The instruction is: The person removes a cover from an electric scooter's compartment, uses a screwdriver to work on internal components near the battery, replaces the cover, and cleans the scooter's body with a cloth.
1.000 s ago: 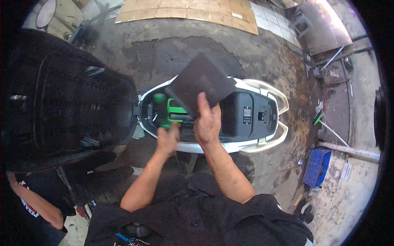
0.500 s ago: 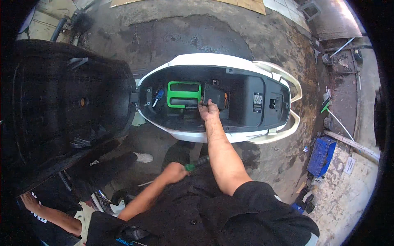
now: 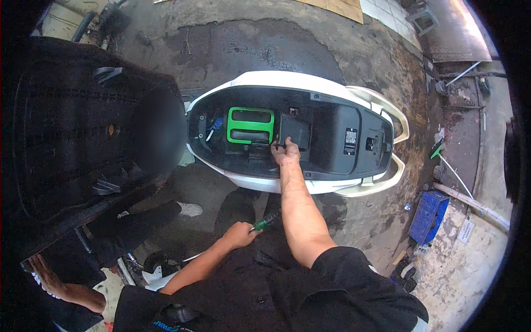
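Note:
In front of me lies the open storage compartment [image 3: 327, 130] of a white scooter [image 3: 265, 79], its seat [image 3: 72, 138] tipped up at the left. My right hand [image 3: 286, 153] reaches inside, fingers bent at the near-left corner of a dark rectangular cover [image 3: 296, 130]; the exact grip is partly hidden. Just left of that cover sits a bright green two-slot frame handle [image 3: 250, 125]. Near my body, my left hand [image 3: 239, 234] is closed around the long shaft of a screwdriver [image 3: 263, 224], with its green and black handle pointing up and right.
A blue connector [image 3: 218, 124] with a white tip lies at the compartment's left end. White grab rails [image 3: 399, 124] stick out at the right. A blue crate [image 3: 428, 217] and a green-headed squeegee [image 3: 437, 151] lie farther right. Another person's hand [image 3: 50, 279] is at lower left.
The dark cover has come down flatter and rightward, hiding an orange patch seen before at its right edge. My right hand has shifted slightly right and down with it. The left hand barely moved.

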{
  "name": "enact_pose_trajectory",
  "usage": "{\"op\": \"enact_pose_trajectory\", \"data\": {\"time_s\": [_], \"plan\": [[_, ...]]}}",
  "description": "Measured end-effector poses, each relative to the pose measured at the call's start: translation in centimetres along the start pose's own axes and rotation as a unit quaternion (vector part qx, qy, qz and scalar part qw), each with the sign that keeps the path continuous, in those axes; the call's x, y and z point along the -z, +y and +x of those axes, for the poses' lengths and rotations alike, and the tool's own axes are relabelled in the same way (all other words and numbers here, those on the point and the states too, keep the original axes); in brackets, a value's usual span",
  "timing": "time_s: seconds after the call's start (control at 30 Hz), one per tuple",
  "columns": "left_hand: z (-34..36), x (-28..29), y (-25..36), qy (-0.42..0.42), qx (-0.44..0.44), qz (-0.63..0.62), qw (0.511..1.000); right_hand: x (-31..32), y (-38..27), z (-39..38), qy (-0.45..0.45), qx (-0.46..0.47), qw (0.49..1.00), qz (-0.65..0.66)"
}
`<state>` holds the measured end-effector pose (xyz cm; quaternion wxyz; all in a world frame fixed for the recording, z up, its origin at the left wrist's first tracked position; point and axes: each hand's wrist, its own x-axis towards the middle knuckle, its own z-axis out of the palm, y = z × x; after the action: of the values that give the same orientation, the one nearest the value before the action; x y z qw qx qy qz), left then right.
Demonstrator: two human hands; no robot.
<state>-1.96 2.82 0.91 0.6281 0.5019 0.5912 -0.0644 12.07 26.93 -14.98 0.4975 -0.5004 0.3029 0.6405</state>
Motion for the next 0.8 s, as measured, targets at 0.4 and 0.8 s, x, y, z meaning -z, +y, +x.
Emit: {"op": "enact_pose_trajectory", "data": {"time_s": [0.4, 0.8], "plan": [[3.8, 4.7, -4.3, 0.23, 0.03, -0.07, 0.97, -1.7, -0.9, -0.1, 0.148, 0.161, 0.968, -0.119], [12.9, 12.0, -6.7, 0.562, -0.08, -0.016, 0.823, -2.1, -4.6, -0.3, 0.183, 0.077, 0.897, -0.395]]}}
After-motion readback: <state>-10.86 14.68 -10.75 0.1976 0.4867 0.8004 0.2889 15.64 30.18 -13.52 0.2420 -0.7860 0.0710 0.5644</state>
